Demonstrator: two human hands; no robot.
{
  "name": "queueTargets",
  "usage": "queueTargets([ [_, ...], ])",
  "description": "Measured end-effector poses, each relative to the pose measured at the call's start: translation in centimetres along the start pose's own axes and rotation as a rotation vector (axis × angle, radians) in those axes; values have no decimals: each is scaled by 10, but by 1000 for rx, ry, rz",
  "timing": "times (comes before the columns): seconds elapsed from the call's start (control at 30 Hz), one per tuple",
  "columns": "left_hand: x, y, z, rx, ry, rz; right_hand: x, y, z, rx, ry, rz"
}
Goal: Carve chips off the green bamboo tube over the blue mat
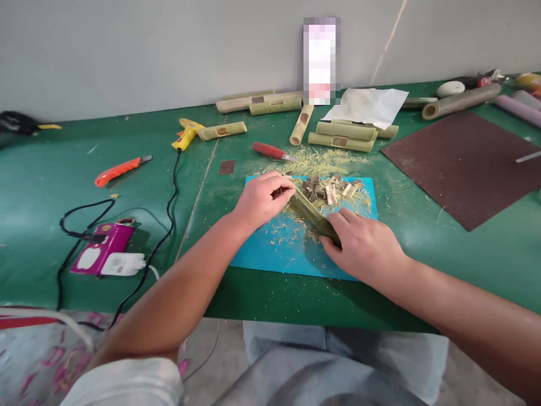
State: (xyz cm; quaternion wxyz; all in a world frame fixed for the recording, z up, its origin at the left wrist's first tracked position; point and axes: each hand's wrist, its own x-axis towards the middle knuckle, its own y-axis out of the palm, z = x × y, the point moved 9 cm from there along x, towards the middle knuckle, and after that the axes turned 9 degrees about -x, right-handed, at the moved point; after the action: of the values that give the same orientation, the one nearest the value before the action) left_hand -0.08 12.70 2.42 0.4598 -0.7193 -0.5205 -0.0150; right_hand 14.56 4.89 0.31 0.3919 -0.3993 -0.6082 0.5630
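Bamboo, a short split length (315, 213), lies slanted on the blue mat (270, 248) among shavings. Your right hand (366, 245) presses its near end down, fingers closed over it; your left hand (262, 197) pinches a small dark tool against the far end. It looks stiff, light and smooth-skinned, so it may skid; grip the flanks, clear of the edge being cut.

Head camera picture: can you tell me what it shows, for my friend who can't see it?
Two bare hands work on a green bamboo piece over a blue mat strewn with shavings: the left hand is at its far end, the right hand grips the near end. More bamboo tubes, a red-handled knife and a yellow glue gun lie on the green table.
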Motion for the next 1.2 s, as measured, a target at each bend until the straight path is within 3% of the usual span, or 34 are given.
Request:
queueTargets([
  [0.2,-2,8,-7,103,114,139,1,10,3,-9,4,129],
  [0.47,-7,18,-17,146,170,209,2,10,6,-10,-15,152],
  [0.6,-10,18,-25,124,152,122,3,10,6,-4,-9,172],
  [0.73,-17,33,-32,59,181,206,2,11,6,-4,-13,180],
  [0.83,-17,27,-32,95,143,120,2,12,4,-3,0,170],
  [0.97,-20,35,-38,69,162,215,1,14,3,-1,6,168],
  [1.2,-13,12,-17,124,97,28,-6,6,-2,-12,13,133],
])
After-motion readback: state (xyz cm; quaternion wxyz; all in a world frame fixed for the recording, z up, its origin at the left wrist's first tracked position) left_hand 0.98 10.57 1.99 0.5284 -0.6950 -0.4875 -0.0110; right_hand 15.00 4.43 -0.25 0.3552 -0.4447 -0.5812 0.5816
